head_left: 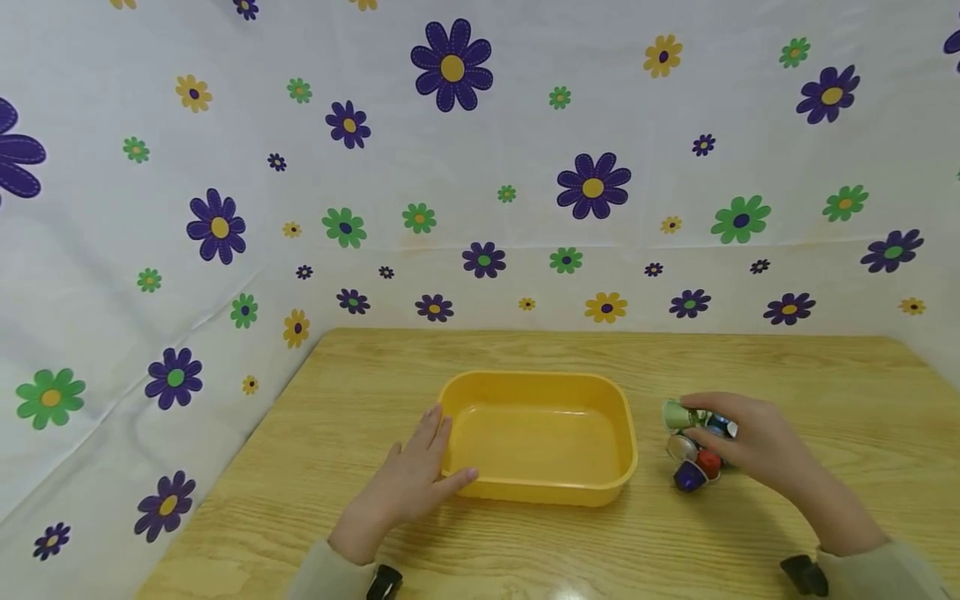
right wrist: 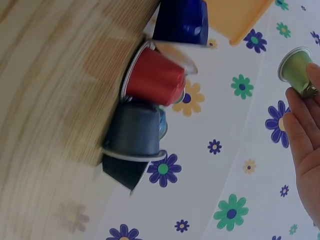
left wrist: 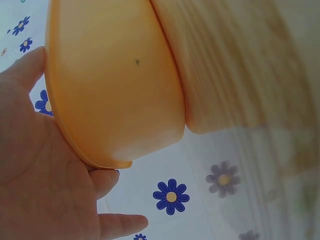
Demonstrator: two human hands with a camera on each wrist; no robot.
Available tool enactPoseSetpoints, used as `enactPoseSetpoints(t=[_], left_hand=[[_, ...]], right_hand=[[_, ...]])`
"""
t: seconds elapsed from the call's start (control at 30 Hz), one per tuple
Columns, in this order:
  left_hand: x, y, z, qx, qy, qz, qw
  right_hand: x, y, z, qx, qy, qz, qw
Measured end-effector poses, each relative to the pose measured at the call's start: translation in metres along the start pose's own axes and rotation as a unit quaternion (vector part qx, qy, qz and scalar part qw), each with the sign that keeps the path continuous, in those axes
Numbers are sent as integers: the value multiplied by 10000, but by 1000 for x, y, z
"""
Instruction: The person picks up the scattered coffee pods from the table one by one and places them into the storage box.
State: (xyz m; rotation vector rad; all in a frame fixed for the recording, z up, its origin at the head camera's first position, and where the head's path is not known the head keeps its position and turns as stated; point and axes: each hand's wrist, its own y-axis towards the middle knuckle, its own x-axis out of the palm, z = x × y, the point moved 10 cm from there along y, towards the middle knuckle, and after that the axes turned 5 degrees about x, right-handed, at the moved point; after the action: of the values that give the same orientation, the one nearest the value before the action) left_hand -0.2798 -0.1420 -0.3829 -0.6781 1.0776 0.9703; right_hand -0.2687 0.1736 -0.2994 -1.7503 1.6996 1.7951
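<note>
A green coffee capsule [right wrist: 296, 70] is pinched between the thumb and fingertips of my right hand [head_left: 757, 437], held above a small pile of capsules. Among the pile are a red capsule [right wrist: 154, 77], a dark blue one [right wrist: 181, 21], a grey-blue one [right wrist: 134, 129] and a silvery-beige one [head_left: 681, 448]. A yellow plastic tray [head_left: 540, 493] with nothing inside stands left of the pile. My left hand [head_left: 405, 487] rests against the tray's left end, fingers stretched along the side and thumb by the front rim. The left wrist view shows its palm touching the rim.
Everything stands on a wooden table [head_left: 525, 550]. Behind and to the left hangs a white cloth [head_left: 480, 150] with printed flowers. Black straps [head_left: 384, 582] sit at both wrists.
</note>
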Motion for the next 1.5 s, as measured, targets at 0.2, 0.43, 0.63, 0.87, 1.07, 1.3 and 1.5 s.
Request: enactPoseSetpoints(t=[0.2,0.43,0.63,0.87,1.07,1.3,1.5], left_hand=[[-2,0,0,23,50,58,10000],[-3,-1,2,47,45,59,10000],[-2,0,2,25,47,43,10000],[0,0,1,27,-3,-3,10000],[-1,-2,0,37,-4,8,10000],[-2,-1,1,55,9,57,10000],[-3,-1,2,66,14,54,10000]], right_hand=[[11,7,-7,122,212,-126,9996],[19,17,-16,163,233,-121,9995],[23,24,-29,-151,397,3,9991],[38,29,-38,-342,602,-165,9975],[50,35,-47,-443,667,-329,9962],[57,40,-60,-714,741,-261,9944],[63,44,-69,-794,696,-308,9939]])
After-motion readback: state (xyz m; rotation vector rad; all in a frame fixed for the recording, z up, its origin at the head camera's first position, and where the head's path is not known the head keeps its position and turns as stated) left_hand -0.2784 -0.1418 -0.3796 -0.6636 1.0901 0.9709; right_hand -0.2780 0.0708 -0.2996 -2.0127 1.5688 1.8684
